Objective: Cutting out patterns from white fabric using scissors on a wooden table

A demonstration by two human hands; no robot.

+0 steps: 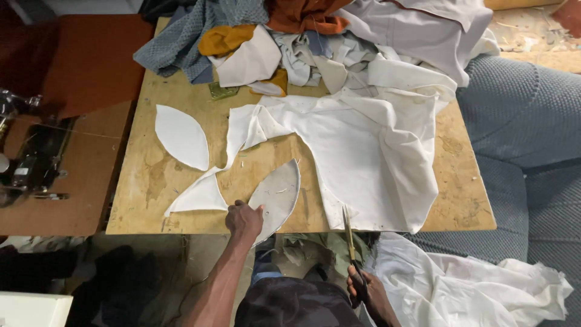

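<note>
My left hand (244, 219) lies flat, fingers spread, on the lower end of a leaf-shaped pattern (277, 197) near the near edge of the table (151, 181). It presses down and grips nothing. The pattern is greyish with a pale rim, and its tip points toward the far edge.

My right hand (366, 293) is below the near edge, off the table, closed around the handles of the scissors (350, 239). The blades point up toward the table and look closed or nearly so; I cannot tell for certain. Their tip reaches the near edge, touching or just over the hem of the white cloth (369, 157).

That cloth covers the middle and right of the table and hangs over the near edge by the scissors. A curved notch is cut out of its left side, and the pattern lies just beside that notch. A thin strip of the cloth runs from the notch down to the near left corner, ending in a pointed scrap (200, 197) just left of my left hand.

A cut white leaf piece (181, 136) lies apart, nearer the left edge.

A pile of fabrics (272, 36), grey, orange, mustard and white, sits along the far edge. A sewing machine (30, 151) stands on a separate stand to the left.
</note>
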